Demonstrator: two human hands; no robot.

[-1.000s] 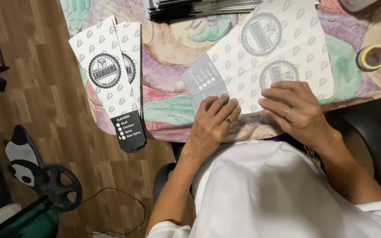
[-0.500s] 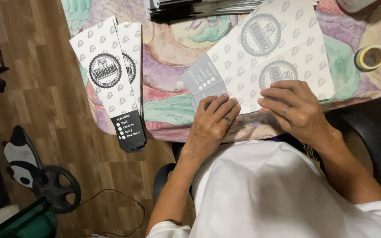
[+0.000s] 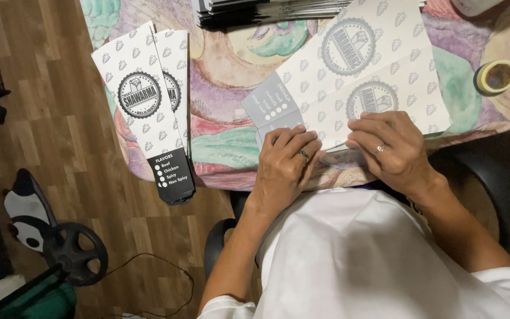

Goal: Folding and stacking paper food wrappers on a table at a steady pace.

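A flat white printed paper sleeve (image 3: 358, 74) with round black emblems and a grey end flap lies on the colourful tablecloth (image 3: 225, 88) in front of me. My left hand (image 3: 287, 162) presses flat on its lower left corner, next to the grey flap. Fingers bent, my right hand (image 3: 388, 150) rests on the sleeve's lower edge. Both hands wear a ring. Neither hand lifts the sheet off the table.
Two finished folded sleeves (image 3: 149, 106) with black ends hang over the table's left edge. A stack of flat sleeves (image 3: 267, 9) lies at the far edge. A tape roll (image 3: 496, 77) sits at right. Wooden floor, a chair base and a black wheel (image 3: 75, 254) are lower left.
The hands stay on the sleeve's lower edge; my left fingers have shifted slightly along the fold. Nothing else moved.
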